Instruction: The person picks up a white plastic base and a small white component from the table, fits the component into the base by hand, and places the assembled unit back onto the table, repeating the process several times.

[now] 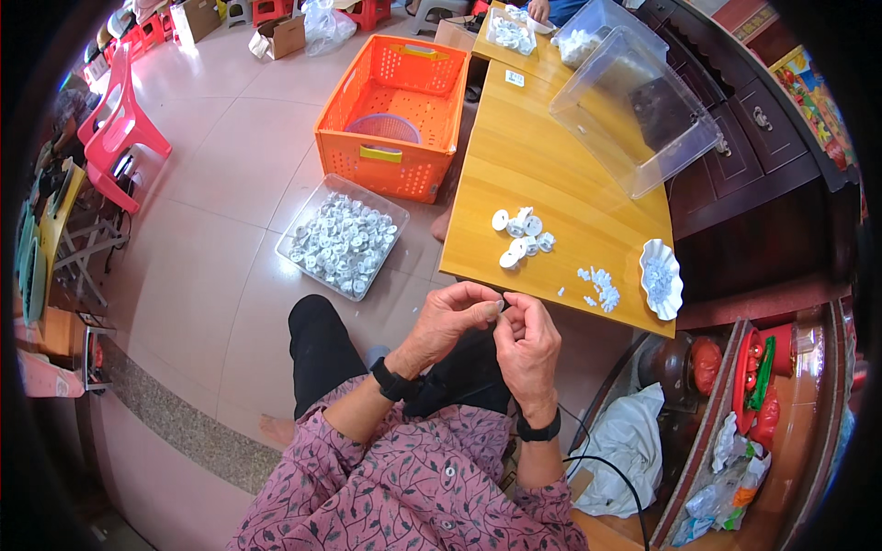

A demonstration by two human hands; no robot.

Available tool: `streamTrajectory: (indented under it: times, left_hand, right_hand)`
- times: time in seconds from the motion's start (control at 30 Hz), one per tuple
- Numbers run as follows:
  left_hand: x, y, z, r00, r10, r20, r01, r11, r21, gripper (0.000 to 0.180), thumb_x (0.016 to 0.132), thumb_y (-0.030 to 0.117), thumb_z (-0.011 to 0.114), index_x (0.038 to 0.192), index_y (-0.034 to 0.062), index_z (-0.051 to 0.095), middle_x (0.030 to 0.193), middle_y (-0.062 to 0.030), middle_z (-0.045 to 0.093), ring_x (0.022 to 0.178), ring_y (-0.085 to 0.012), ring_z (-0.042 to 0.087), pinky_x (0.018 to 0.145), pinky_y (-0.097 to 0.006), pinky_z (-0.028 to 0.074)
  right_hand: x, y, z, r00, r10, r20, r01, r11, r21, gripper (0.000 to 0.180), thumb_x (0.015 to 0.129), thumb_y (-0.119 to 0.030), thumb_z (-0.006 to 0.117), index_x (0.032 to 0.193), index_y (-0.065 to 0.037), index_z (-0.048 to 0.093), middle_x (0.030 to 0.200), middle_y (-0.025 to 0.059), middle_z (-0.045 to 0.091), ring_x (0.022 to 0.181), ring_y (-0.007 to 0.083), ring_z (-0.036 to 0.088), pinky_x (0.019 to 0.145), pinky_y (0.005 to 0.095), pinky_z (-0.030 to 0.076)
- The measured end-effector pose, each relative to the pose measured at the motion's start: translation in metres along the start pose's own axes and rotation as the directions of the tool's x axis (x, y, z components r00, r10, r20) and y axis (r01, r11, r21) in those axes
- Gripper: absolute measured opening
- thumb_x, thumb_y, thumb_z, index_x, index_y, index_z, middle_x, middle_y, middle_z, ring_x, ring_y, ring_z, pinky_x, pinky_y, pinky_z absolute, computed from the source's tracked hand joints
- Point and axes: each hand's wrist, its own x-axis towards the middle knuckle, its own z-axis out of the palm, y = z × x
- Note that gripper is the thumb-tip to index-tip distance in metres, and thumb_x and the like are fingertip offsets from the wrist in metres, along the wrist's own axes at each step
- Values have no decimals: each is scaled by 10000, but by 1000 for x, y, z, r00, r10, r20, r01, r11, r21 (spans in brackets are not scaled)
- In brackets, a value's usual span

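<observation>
Close together above my lap, my left hand (455, 319) and my right hand (528, 347) are both closed, thumbs and fingertips pinched and meeting. Whatever lies between the fingertips is too small and hidden to name. On the wooden table (551, 165) just beyond them lies a loose group of round white plastic parts (525, 237). Small translucent pale-blue pieces (602, 289) are scattered to their right. More such pieces (659, 279) fill a white scalloped dish (650, 308) at the table's right edge. A clear bin (287, 241) full of similar round parts (338, 237) stands on the floor to the left.
An orange perforated crate (395, 170) holds a purple basket (386, 124) beside the table. An empty-looking clear box (597, 129) tilts at the table's back right. Dark drawers (735, 156) border the right side. A pink chair (124, 138) stands far left; a white bag (625, 450) lies near right.
</observation>
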Motion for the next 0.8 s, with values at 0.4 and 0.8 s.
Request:
streamTrajectory:
  times: [0.4, 0.8]
  left_hand:
    - [2, 3, -10, 997, -66, -47, 57, 983, -174, 174, 945, 121, 649, 1090, 27, 662, 1019, -25, 672, 881, -88, 613, 717, -233, 520]
    - [0, 2, -8, 999, -27, -40, 24, 996, -85, 170, 935, 92, 657, 1090, 23, 660, 1021, -36, 675, 860, -90, 624, 719, -229, 531]
  right_hand:
    - [-3, 1, -4, 999, 37, -14, -35, 992, 119, 75, 884, -34, 679, 925, 11, 635, 816, 95, 624, 614, 159, 595, 568, 281, 495]
    - [-2, -1, 4, 998, 16, 63, -18, 999, 40, 111, 872, -21, 660, 855, 2, 553, 779, 127, 568, 620, 259, 577, 551, 368, 465]
